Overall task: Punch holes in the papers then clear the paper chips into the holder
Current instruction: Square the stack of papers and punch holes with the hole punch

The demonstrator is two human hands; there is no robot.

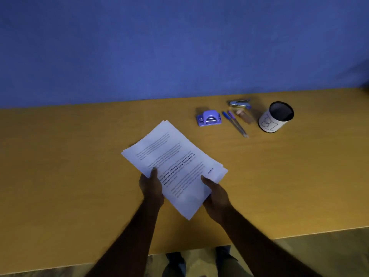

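Observation:
A stack of printed white papers (173,162) is held slanted over the middle of the wooden table (69,160). My left hand (150,187) grips its near left edge, thumb on top. At the near right edge, my right hand (216,196) grips the stack the same way. A purple hole punch (209,118) sits beyond the papers, towards the back of the table. Further right stands the holder (276,116), a black mesh cup wrapped in white paper with handwriting; its inside looks dark.
Between punch and holder lie two pens (235,123), a pink eraser-like block (244,116) and a stapler (239,103). A blue wall (179,47) rises behind the table. The table's front edge runs near my body, with floor and my feet below.

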